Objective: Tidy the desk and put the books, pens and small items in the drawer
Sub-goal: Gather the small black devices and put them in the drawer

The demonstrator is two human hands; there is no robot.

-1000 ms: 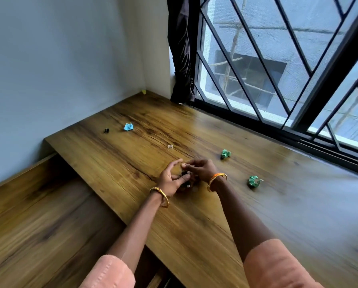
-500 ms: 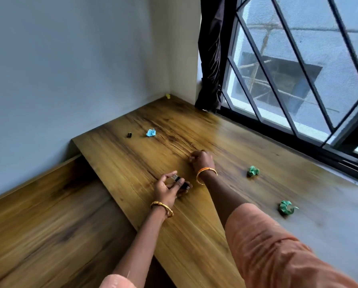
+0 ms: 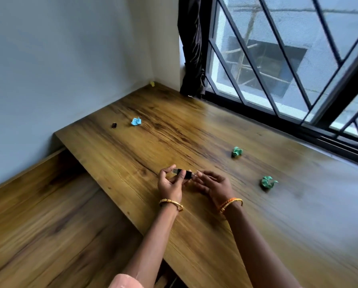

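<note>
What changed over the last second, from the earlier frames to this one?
The right hand, which had reached out to the small clear piece half a second ago, came back and brings it to the black USB stick that the left hand holds. The paper balls and the black cap stayed put.
</note>
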